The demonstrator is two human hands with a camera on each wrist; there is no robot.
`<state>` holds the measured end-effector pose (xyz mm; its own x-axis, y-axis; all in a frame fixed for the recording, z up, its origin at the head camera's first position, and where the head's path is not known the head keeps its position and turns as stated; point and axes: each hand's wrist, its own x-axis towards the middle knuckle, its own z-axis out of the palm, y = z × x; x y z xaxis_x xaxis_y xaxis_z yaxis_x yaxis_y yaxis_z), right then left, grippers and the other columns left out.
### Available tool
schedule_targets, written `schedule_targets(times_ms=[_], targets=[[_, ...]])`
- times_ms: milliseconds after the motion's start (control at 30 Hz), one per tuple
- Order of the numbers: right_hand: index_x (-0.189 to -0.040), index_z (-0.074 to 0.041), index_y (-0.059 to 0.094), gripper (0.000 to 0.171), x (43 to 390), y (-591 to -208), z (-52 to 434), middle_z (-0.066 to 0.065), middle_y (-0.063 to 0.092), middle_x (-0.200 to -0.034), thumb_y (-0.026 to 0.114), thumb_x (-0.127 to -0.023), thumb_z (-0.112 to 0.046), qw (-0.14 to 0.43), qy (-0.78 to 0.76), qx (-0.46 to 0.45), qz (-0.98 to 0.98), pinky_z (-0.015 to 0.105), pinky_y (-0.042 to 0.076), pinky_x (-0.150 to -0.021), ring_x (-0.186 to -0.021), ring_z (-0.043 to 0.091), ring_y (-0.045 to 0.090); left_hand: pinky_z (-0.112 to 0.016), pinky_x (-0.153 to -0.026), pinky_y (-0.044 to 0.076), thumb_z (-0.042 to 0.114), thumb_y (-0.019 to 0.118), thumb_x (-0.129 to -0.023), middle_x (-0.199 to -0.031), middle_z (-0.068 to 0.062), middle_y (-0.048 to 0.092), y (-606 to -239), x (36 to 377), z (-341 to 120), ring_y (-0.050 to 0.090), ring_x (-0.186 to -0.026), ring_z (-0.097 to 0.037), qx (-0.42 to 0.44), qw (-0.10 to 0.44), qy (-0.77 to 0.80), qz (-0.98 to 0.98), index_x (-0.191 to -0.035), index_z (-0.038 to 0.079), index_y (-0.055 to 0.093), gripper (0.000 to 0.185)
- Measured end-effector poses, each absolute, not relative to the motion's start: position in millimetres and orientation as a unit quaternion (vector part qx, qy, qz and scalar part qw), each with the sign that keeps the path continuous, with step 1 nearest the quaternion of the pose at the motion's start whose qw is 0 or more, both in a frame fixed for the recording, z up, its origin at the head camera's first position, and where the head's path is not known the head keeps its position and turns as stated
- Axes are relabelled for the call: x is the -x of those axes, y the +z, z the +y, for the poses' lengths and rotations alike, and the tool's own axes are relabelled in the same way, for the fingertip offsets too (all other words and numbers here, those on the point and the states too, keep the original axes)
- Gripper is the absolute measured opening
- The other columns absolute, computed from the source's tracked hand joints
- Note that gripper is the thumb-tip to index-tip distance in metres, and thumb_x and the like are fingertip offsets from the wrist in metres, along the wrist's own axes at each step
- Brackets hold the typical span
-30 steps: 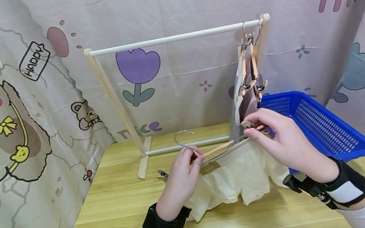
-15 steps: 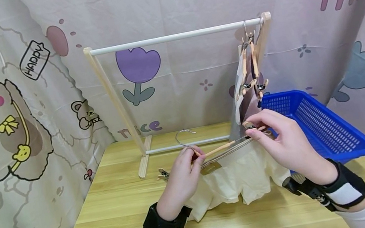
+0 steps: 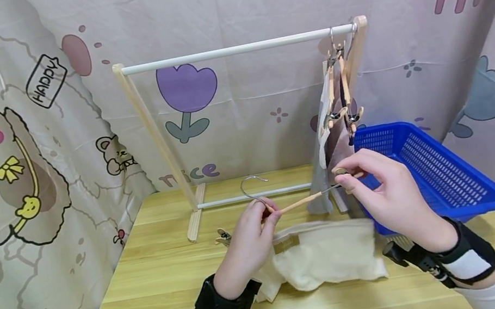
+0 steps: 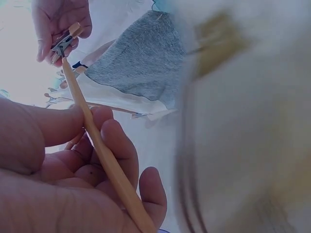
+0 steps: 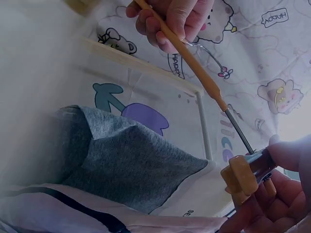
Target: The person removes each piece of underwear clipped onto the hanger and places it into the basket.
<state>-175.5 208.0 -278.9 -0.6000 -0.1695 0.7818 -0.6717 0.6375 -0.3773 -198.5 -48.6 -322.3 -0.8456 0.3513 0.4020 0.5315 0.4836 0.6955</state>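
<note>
The curtain [image 3: 30,159] carries all the readable print. "HAPPY" stands in a tag shape at far left; "nice" in purple and pink sits low, just behind the rack [image 3: 239,50]; part of "nice" shows at far right.

Cartoon curtains [image 3: 5,164] (pastel), wooden table [image 3: 144,300]

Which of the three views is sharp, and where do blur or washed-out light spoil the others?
Head view: evenly lit and sharp, though the rack's top rail bows slightly. Left wrist view: the cream cloth is a close blur and the upper left is washed out. Right wrist view: hanger sharp, left edge hazy.
</note>
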Motion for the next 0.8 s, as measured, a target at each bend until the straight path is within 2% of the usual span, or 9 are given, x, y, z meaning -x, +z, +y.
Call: schedule_targets(times_ms=[167,467,700,800], targets=[[-0.107,-0.009,0.073,0.022,174.6,-279.0,208.7,-0.005,0.066,-0.093,0.075,-0.090,0.004,0.355,0.342,-0.245,-0.835,0.012,0.042,-0.079,-0.089,-0.002,0.057,-0.027,-0.075,0.046,0.012,0.058,-0.105,-0.092,-0.004,0.056,-321.9,197.8,-48.8,0.052,-0.082,-0.016,0.256,0.102,-0.436,-0.857,-0.106,0.004,0.062,0.009],[-0.111,-0.009,0.072,0.021,175.8,-282.1,207.1,-0.003,0.065,-0.096,0.071,-0.093,0.001,0.352,0.346,-0.252,-0.833,0.012,0.042,-0.077,-0.090,-0.001,0.055,-0.027,-0.075,0.046,0.011,0.059,-0.105,-0.090,-0.003,0.056,-321.2,197.4,-48.6,0.052,-0.082,-0.016,0.255,0.107,-0.438,-0.855,-0.104,0.004,0.062,0.008],[-0.117,-0.010,0.072,0.024,173.8,-285.2,204.6,0.001,0.067,-0.102,0.072,-0.094,-0.002,0.355,0.352,-0.223,-0.837,0.010,0.043,-0.076,-0.093,-0.004,0.054,-0.026,-0.073,0.046,0.012,0.059,-0.105,-0.090,-0.003,0.055,-321.9,197.3,-48.1,0.051,-0.081,-0.015,0.255,0.108,-0.439,-0.855,-0.103,0.004,0.063,0.009],[-0.126,-0.009,0.069,0.029,173.0,-288.2,201.9,0.006,0.069,-0.111,0.070,-0.097,-0.008,0.379,0.333,-0.221,-0.835,0.011,0.043,-0.085,-0.101,0.006,0.059,-0.026,-0.073,0.046,0.012,0.058,-0.105,-0.090,-0.003,0.056,-323.2,197.3,-48.1,0.051,-0.080,-0.015,0.254,0.107,-0.439,-0.855,-0.103,0.004,0.063,0.009]])
